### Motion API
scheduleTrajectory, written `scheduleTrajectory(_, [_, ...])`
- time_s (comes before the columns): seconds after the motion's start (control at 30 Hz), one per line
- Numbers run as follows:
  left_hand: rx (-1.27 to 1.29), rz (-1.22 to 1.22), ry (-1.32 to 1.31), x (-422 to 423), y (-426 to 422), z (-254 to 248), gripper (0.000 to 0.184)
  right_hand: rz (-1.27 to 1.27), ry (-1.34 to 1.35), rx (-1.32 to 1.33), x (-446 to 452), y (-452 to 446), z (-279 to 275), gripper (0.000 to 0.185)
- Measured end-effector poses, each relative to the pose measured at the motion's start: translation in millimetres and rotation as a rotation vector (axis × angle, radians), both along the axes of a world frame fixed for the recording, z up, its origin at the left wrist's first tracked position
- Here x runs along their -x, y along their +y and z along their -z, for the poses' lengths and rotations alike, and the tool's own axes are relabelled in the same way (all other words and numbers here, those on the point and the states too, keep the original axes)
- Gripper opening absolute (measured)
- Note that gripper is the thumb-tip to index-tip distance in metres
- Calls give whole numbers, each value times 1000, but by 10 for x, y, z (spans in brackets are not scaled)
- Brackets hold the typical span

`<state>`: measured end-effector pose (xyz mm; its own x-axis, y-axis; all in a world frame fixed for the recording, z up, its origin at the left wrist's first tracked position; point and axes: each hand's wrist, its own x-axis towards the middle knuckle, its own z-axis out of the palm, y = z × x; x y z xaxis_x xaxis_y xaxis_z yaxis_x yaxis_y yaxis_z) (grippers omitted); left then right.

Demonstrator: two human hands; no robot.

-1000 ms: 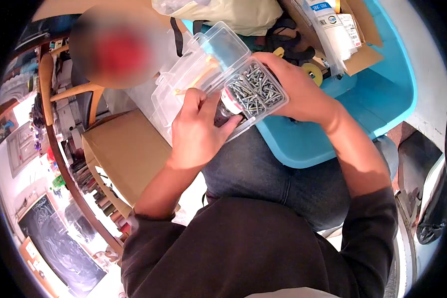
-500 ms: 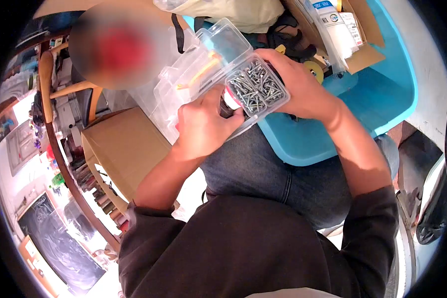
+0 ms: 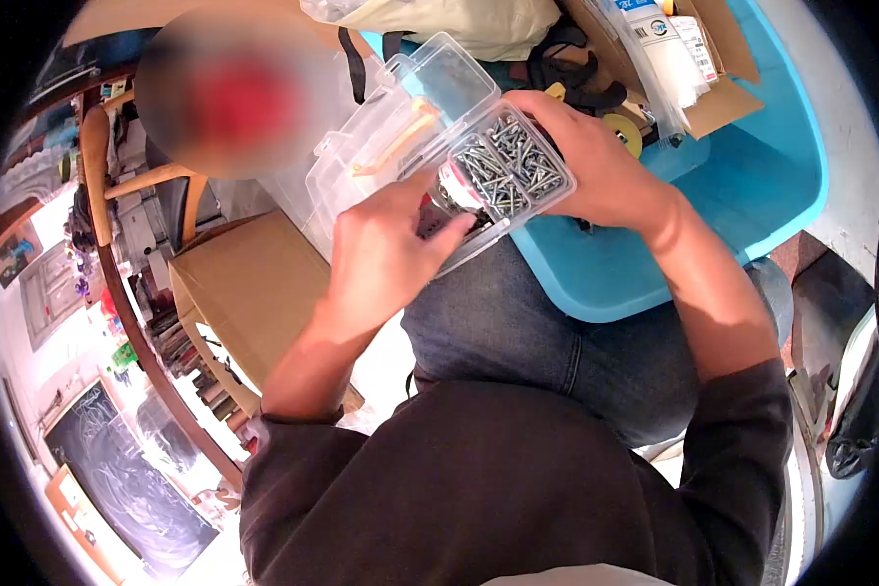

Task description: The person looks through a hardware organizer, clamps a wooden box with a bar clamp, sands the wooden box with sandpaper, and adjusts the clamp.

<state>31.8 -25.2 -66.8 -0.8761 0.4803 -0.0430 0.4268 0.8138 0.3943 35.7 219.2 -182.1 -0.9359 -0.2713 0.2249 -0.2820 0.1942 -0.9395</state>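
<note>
A clear plastic compartment box (image 3: pixel 520 219) is tilted above my lap, its hinged lid (image 3: pixel 456 76) swung back. Silver screws (image 3: pixel 513 166) fill the compartments on its right side. My right hand (image 3: pixel 610 171) is wrapped around the box's right end. At the box's left part, my left hand (image 3: pixel 386 244) has thumb and fingers around a small clear container (image 3: pixel 457 186) with a white and red label. Part of that container and the compartment beneath are hidden by the hand. A yellow-orange strip (image 3: pixel 400 142) shows by the clear plastic to the left.
A blue plastic tub (image 3: pixel 596 303) stands to the right, with a cardboard box (image 3: pixel 737 112) of packaged items in it. Another cardboard box (image 3: pixel 254 283) is at my left. A cream bag (image 3: pixel 449 24) lies beyond my hands. A wooden chair (image 3: pixel 96 176) stands far left.
My left hand has shifted slightly left and down, and more of the small container's label shows. My right hand still holds the box. The view has moved a little.
</note>
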Motion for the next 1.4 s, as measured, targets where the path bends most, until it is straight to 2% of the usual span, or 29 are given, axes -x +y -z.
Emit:
scheduleTrajectory(0.07, [145,10,33,-60,8,91,57,4,19,-15,5,6,-11,82])
scheduleTrajectory(0.17, [156,-14,-6,-66,51,73,59,-11,-1,-16,-3,9,-44,84])
scheduleTrajectory(0.27, [147,-25,-76,-43,9,50,59,-12,19,-23,10,1,-34,84])
scheduleTrajectory(0.37, [109,33,-26,-47,-80,-67,59,-14,-1,12,24,29,-32,85])
scheduleTrajectory(0.53, [289,23,-9,-121,-44,-246,50,-11,34,11,12,8,-25,84])
scheduleTrajectory(0.6, [187,126,130,-123,-15,-248,37,-15,13,10,16,13,-67,84])
scheduleTrajectory(0.7, [130,231,122,-217,-123,-206,27,-26,-48,38,12,23,-72,84])
scheduleTrajectory(0.73, [39,68,3,-325,-69,-257,21,-12,-21,27,11,19,-50,84])
scheduleTrajectory(0.77, [43,70,2,-347,-104,-255,21,0,6,16,8,11,-33,83])
scheduleTrajectory(0.83, [67,-113,-19,-375,-280,-193,17,-6,3,19,11,2,-17,83])
scheduleTrajectory(0.87, [126,16,35,-354,-422,-152,13,-13,2,17,21,1,-13,82])
scheduleTrajectory(0.9, [126,11,38,-359,-463,-140,13,-17,6,16,24,2,-12,82])
scheduleTrajectory(0.97, [24,175,35,-400,-518,-136,12,-1,-28,17,13,-1,-18,83])
scheduleTrajectory(1.03, [2,185,76,-448,-509,-96,14,-13,-7,37,17,6,-23,81])
scheduleTrajectory(1.1, [-86,242,202,-476,-496,-34,16,-13,-29,-8,8,14,-43,80])
scheduleTrajectory(1.4, [-188,208,270,-488,-559,49,16,-29,2,-42,16,17,30,83])
